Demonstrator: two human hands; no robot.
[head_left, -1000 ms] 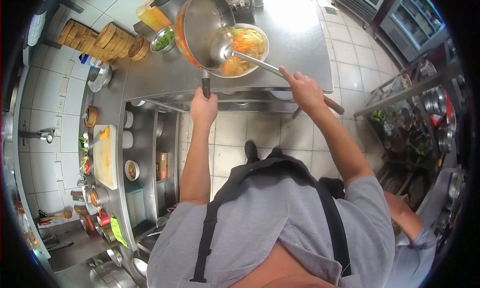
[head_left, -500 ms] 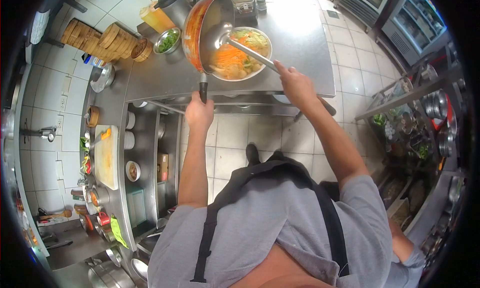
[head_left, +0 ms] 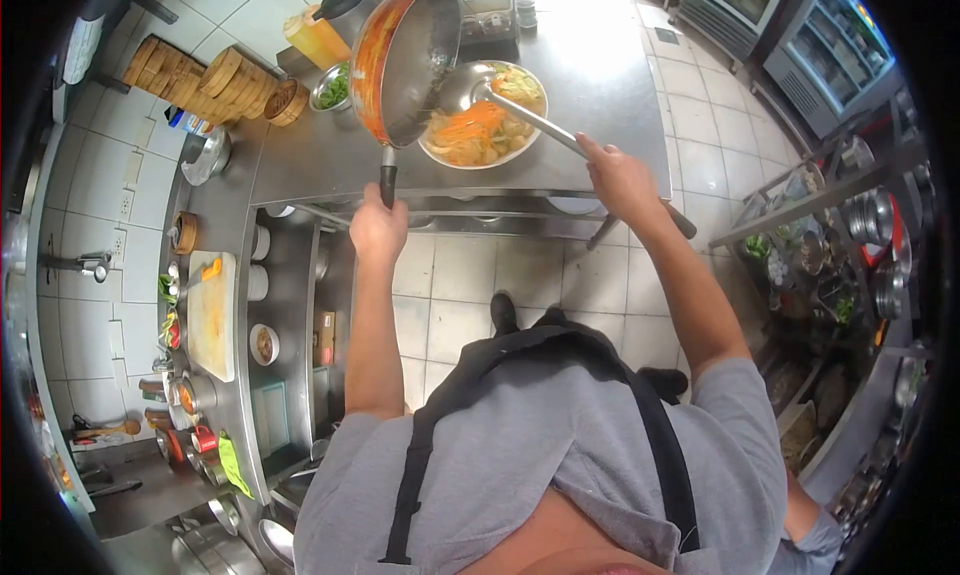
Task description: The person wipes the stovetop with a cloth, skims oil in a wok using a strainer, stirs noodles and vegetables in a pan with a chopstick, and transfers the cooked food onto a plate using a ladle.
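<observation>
My left hand (head_left: 379, 225) is closed round the black handle of a wok (head_left: 372, 70), which is tilted on its side above the steel counter, just left of a white bowl (head_left: 538, 133). Noodle-like food with orange shreds and pale green vegetables (head_left: 475, 133) fills the bowl. My right hand (head_left: 622, 183) grips the long handle of a metal ladle (head_left: 470, 88). The ladle's head is over the upper left part of the bowl, touching or just above the food; which one I cannot tell.
On the counter (head_left: 600, 105), left of the wok, stand a metal bowl of chopped greens (head_left: 333, 87), yellow bottles (head_left: 318, 40) and bamboo steamers (head_left: 235, 80). A cutting board (head_left: 212, 320) lies on the left counter. Another person's arm (head_left: 800, 510) shows at lower right.
The wok has moved left, off the bowl, and my left hand with it. The ladle's head has gone from inside the wok to over the bowl. More food shows in the bowl.
</observation>
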